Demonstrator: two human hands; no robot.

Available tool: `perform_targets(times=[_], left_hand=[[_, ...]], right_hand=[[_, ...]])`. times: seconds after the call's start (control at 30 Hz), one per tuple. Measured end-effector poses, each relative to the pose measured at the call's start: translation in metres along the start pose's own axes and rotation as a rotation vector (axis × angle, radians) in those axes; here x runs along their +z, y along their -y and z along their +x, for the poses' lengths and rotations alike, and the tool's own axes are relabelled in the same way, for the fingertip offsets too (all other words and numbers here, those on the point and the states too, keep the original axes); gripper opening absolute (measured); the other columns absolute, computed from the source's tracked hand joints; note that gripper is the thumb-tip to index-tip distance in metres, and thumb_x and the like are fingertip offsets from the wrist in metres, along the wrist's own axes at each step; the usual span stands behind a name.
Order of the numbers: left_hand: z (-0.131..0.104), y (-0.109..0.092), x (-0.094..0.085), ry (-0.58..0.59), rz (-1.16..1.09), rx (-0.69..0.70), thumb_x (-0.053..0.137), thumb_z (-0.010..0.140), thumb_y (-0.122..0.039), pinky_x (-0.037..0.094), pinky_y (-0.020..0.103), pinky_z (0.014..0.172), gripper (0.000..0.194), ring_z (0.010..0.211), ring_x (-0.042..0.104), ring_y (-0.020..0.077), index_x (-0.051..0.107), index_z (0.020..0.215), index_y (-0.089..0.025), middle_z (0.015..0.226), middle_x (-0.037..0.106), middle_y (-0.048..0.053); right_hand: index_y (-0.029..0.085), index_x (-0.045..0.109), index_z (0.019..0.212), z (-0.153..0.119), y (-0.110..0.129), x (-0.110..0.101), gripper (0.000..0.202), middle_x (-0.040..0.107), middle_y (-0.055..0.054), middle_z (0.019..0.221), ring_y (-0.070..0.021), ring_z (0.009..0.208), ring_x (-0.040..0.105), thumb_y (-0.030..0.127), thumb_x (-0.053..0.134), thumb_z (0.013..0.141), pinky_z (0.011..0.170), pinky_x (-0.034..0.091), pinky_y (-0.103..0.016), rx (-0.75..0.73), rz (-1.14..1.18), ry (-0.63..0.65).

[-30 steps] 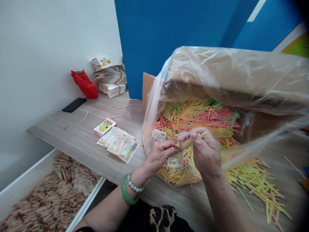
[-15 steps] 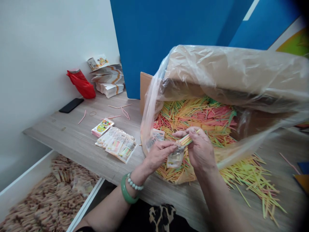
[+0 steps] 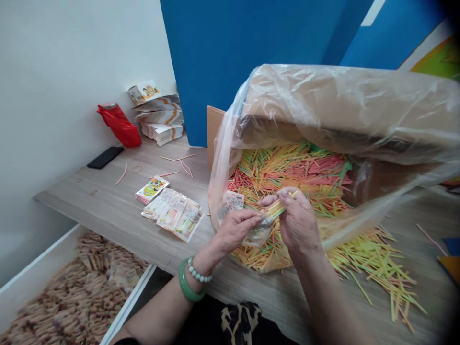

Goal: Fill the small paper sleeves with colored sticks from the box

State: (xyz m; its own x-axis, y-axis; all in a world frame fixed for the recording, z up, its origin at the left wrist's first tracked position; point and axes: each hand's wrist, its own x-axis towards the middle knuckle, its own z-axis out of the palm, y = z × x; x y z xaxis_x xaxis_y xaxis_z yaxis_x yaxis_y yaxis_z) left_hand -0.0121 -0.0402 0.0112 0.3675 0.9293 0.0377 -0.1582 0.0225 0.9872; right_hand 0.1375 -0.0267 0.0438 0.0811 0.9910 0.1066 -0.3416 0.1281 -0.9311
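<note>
My left hand [image 3: 233,232] pinches the mouth of a small clear printed packet [image 3: 258,235], which hangs tilted below the fingers. My right hand [image 3: 299,221] grips a small bundle of thin straws [image 3: 276,209], yellow, orange and green. The bundle's left end is at the packet's mouth; how far inside it reaches is hidden by my fingers. Both hands are above the near rim of a plastic-lined carton [image 3: 359,96] holding a heap of loose coloured straws [image 3: 287,165]. Another printed packet [image 3: 234,201] lies at the heap's left side.
Left on the table [image 3: 118,201] lie filled packets [image 3: 174,214], a stack of printed cards [image 3: 152,188] and a black phone [image 3: 105,157]. Behind are a red bag [image 3: 120,125] and folded cartons [image 3: 160,120]. Loose straws [image 3: 381,268] spill rightward. A white bin [image 3: 72,287] stands lower left.
The packet under my left hand has swung from hanging nearly straight to a tilt. The straw bundle and both hands have barely moved, and the view has shifted slightly.
</note>
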Motion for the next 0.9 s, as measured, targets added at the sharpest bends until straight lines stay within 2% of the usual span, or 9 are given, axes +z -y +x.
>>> perform_targets(times=[0.13, 0.23, 0.33, 0.43, 0.57, 0.63, 0.73, 0.83, 0.9], left_hand=[[0.0, 0.001, -0.002, 0.03, -0.014, 0.013, 0.071, 0.083, -0.049, 0.042, 0.027, 0.07, 0.035, 0.074, 0.054, 0.0144, 0.078, 0.081, -0.015, 0.077, 0.066, 0.002], [0.001, 0.002, 0.0, -0.042, -0.045, 0.003, 0.073, 0.083, -0.049, 0.043, 0.027, 0.071, 0.034, 0.074, 0.055, 0.0144, 0.079, 0.083, -0.015, 0.076, 0.067, 0.002], [0.003, 0.007, 0.005, -0.137, -0.088, 0.022, 0.074, 0.083, -0.05, 0.042, 0.027, 0.069, 0.036, 0.07, 0.053, 0.0135, 0.079, 0.079, -0.015, 0.071, 0.064, 0.001], [0.006, 0.015, 0.008, -0.166, -0.215, 0.026, 0.078, 0.078, -0.053, 0.044, 0.027, 0.072, 0.038, 0.074, 0.056, 0.0149, 0.081, 0.083, -0.015, 0.076, 0.068, 0.003], [0.009, 0.018, 0.007, -0.236, -0.391, -0.012, 0.085, 0.071, -0.049, 0.044, 0.027, 0.073, 0.035, 0.074, 0.057, 0.0144, 0.081, 0.086, -0.017, 0.08, 0.07, 0.003], [0.01, 0.016, 0.007, -0.242, -0.406, -0.015, 0.084, 0.073, -0.046, 0.042, 0.026, 0.069, 0.031, 0.07, 0.052, 0.0127, 0.079, 0.082, -0.017, 0.076, 0.066, 0.002], [0.009, 0.011, 0.008, -0.226, -0.407, 0.013, 0.082, 0.075, -0.046, 0.04, 0.026, 0.068, 0.03, 0.069, 0.05, 0.0125, 0.077, 0.079, -0.016, 0.074, 0.062, 0.001], [0.007, 0.007, 0.007, -0.247, -0.395, 0.043, 0.081, 0.076, -0.046, 0.04, 0.026, 0.068, 0.032, 0.071, 0.049, 0.0125, 0.076, 0.08, -0.015, 0.076, 0.062, 0.001], [0.006, 0.005, 0.006, -0.261, -0.39, 0.058, 0.081, 0.076, -0.047, 0.04, 0.026, 0.068, 0.033, 0.07, 0.049, 0.0119, 0.074, 0.077, -0.015, 0.075, 0.06, 0.001]], right_hand=[[0.023, 0.052, 0.085, 0.0, 0.001, 0.0, 0.026, 0.073, 0.001, 0.067, -0.017, 0.059, 0.068, 0.043, 0.069, 0.086, 0.058, 0.054, -0.029, 0.038, 0.032, 0.02], [0.024, 0.054, 0.085, -0.004, -0.003, 0.001, 0.022, 0.075, 0.0, 0.072, -0.0161, 0.061, 0.067, 0.042, 0.067, 0.088, 0.061, 0.054, -0.029, 0.033, 0.001, 0.023], [0.023, 0.06, 0.083, -0.009, -0.01, 0.003, 0.018, 0.079, -0.003, 0.089, -0.0171, 0.075, 0.069, 0.04, 0.067, 0.088, 0.071, 0.054, -0.031, 0.053, -0.114, 0.044], [0.022, 0.068, 0.08, -0.01, -0.016, 0.002, 0.02, 0.078, -0.006, 0.107, -0.0221, 0.097, 0.07, 0.042, 0.071, 0.082, 0.087, 0.054, -0.036, 0.102, -0.222, 0.088], [0.025, 0.076, 0.095, -0.009, -0.015, -0.006, 0.028, 0.074, -0.007, 0.122, -0.0262, 0.115, 0.066, 0.043, 0.078, 0.075, 0.1, 0.049, -0.041, 0.157, -0.19, 0.164], [0.027, 0.074, 0.106, -0.01, -0.014, -0.008, 0.034, 0.074, -0.006, 0.122, -0.0257, 0.116, 0.065, 0.045, 0.076, 0.078, 0.101, 0.049, -0.041, 0.104, -0.153, 0.098], [0.026, 0.074, 0.105, -0.013, -0.014, -0.01, 0.033, 0.075, -0.006, 0.114, -0.0257, 0.111, 0.066, 0.047, 0.074, 0.08, 0.099, 0.05, -0.041, 0.033, -0.239, 0.03], [0.024, 0.075, 0.102, -0.016, -0.017, -0.012, 0.032, 0.076, -0.006, 0.106, -0.0252, 0.103, 0.067, 0.049, 0.071, 0.083, 0.095, 0.052, -0.04, 0.066, -0.324, 0.091], [0.024, 0.075, 0.103, -0.016, -0.021, -0.014, 0.031, 0.076, -0.006, 0.106, -0.0246, 0.101, 0.067, 0.048, 0.07, 0.083, 0.093, 0.051, -0.039, 0.034, -0.364, 0.144]])
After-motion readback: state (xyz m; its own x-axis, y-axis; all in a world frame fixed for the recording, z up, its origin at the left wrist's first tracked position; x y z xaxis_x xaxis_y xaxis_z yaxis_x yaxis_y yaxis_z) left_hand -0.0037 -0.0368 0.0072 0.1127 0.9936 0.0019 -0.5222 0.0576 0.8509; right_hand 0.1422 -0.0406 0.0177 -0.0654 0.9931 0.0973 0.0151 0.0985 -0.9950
